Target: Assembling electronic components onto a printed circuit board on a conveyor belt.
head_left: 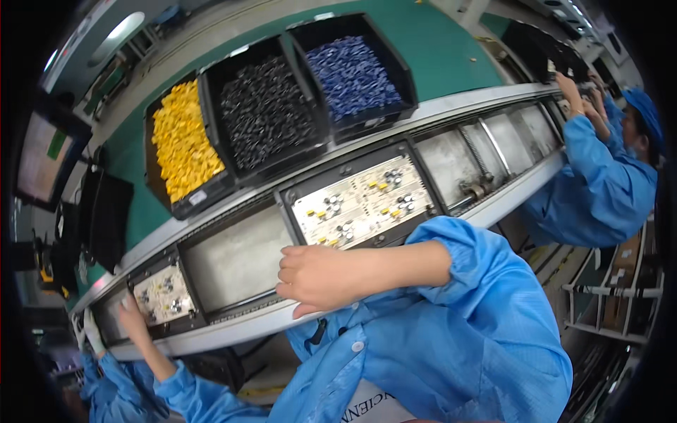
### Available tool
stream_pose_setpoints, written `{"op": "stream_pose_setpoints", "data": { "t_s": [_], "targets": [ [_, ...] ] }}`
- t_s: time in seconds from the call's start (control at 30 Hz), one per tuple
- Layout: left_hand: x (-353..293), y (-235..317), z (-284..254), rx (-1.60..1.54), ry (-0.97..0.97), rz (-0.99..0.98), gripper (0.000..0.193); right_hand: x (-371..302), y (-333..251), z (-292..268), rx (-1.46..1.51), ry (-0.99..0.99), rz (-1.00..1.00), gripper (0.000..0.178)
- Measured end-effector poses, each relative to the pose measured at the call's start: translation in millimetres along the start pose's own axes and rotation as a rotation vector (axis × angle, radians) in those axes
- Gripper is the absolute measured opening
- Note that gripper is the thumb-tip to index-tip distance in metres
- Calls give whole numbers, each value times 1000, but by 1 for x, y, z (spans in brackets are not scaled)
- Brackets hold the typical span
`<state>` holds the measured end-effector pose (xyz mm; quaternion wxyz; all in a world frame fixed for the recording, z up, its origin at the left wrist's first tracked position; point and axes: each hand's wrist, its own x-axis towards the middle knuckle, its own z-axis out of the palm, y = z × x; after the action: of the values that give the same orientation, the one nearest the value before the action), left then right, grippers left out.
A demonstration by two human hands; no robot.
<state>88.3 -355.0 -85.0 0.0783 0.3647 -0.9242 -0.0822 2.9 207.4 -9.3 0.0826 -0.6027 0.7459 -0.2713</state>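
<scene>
My left hand (132, 319) is at the left end of a black carrier frame (190, 287), its fingers bent around that edge. In this frame lies a pale circuit board (163, 295) with small parts on it. My right hand (310, 276) is by the near left corner of a larger black carrier (288, 206), over the conveyor's near rail. Its fingers are curled and their tips are turned away, so anything inside them is hidden. The larger carrier bears a pale circuit board (363, 201) with yellow parts and dark round capacitors.
Beyond the conveyor line (236, 257) stand bins of yellow parts (185, 141), black parts (264, 113) and blue parts (352, 74) on a green table (441, 53). A co-worker's gloved hand (92, 333) is at far left. Another person (592, 176) works at right. A monitor (49, 151) stands left.
</scene>
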Motion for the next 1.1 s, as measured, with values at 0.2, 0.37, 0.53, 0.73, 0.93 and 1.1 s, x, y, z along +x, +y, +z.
{"op": "stream_pose_setpoints", "data": {
  "t_s": [0.2, 0.37, 0.53, 0.73, 0.93, 1.1],
  "targets": [
    [41, -163, 60, 406, -145, 195, 53, 2, 2, 20, -91, -45, 149, 35],
    [-5, 49, 29, 106, -266, 120, 74, -51, 29, -10, -262, -121, 433, 27],
    [-41, 57, -17, 327, -425, 124, 78, -75, 29, -51, -226, -128, 525, 21],
    [-107, 161, -29, 400, -278, 485, 56, -114, 49, -77, -336, -191, 894, 34],
    [-153, 236, -30, 302, -297, 723, 54, -118, 48, -113, -321, -79, 1024, 34],
    [-143, 276, -41, 269, -112, 708, 42, -92, 92, -136, -217, 484, 815, 20]
  ]
}}
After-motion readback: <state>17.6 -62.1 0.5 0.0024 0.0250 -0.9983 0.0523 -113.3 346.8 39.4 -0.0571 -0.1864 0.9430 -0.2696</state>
